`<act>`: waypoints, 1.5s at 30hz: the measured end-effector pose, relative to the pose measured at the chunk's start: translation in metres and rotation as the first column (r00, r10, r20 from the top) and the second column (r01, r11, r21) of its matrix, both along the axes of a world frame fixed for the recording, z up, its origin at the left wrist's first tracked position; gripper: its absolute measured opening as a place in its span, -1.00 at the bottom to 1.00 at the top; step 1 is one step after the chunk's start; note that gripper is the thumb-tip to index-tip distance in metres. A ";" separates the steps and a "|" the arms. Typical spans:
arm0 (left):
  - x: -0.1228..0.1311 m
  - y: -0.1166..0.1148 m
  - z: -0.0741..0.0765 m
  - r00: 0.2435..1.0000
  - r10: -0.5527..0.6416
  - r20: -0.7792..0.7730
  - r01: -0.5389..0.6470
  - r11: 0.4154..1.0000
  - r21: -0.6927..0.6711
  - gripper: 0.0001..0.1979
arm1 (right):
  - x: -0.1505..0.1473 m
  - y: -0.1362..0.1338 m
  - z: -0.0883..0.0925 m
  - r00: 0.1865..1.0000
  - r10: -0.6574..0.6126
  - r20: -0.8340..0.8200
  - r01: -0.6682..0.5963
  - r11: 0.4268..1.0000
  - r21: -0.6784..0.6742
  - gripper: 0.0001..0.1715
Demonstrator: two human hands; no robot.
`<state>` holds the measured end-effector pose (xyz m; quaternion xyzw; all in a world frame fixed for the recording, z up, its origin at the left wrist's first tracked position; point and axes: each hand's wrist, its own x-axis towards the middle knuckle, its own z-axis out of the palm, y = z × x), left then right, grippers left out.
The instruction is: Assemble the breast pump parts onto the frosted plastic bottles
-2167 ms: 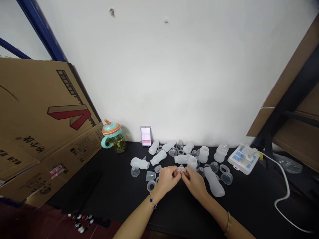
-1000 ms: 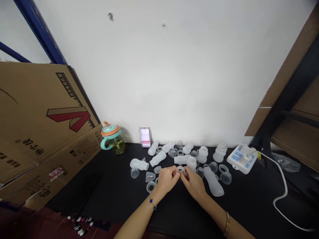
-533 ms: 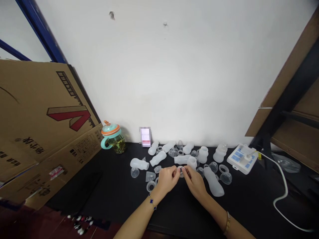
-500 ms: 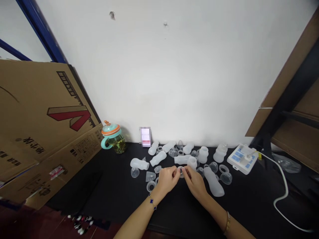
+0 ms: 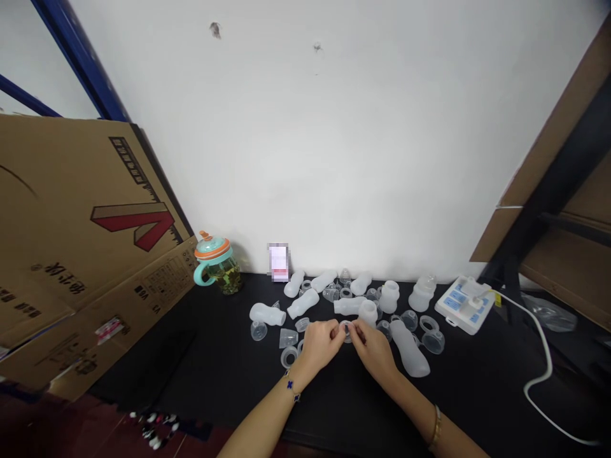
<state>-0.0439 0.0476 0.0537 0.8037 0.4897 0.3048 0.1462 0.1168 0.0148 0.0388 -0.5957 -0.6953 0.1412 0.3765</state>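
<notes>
My left hand (image 5: 323, 341) and my right hand (image 5: 370, 346) meet over the front of the black table, both closed. Between their fingertips is a translucent bottle collar ring (image 5: 347, 326), pinched from both sides; fingers partly cover it. Just behind stands a frosted white baby bottle body (image 5: 368, 310), open at the top. Another bottle body (image 5: 410, 350) lies to the right of my right hand. Left of my left hand are a loose collar ring (image 5: 289, 357) and a clear cap (image 5: 288, 338).
Several more bottle bodies, rings and clear caps lie along the wall. One assembled bottle (image 5: 422, 292) stands at right beside a white power strip (image 5: 465, 304) with a cable. A glass teapot (image 5: 222, 270), a propped phone (image 5: 279, 263) and a cardboard box (image 5: 86, 254) occupy the left and back.
The hands stay in place, with only slight finger movement around the ring. Nothing else has visibly moved.
</notes>
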 end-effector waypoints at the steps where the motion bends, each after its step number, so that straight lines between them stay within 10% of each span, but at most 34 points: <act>1: 0.000 0.000 0.000 1.000 -0.002 -0.001 0.002 1.000 -0.006 -0.57 | 0.000 0.000 0.000 1.000 -0.003 0.007 0.003 1.000 -0.004 -0.55; 45: 0.000 -0.003 0.001 0.999 -0.050 0.017 0.050 0.999 -0.015 -0.77 | 0.000 0.001 -0.006 1.000 0.008 0.013 -0.009 0.998 0.065 -0.52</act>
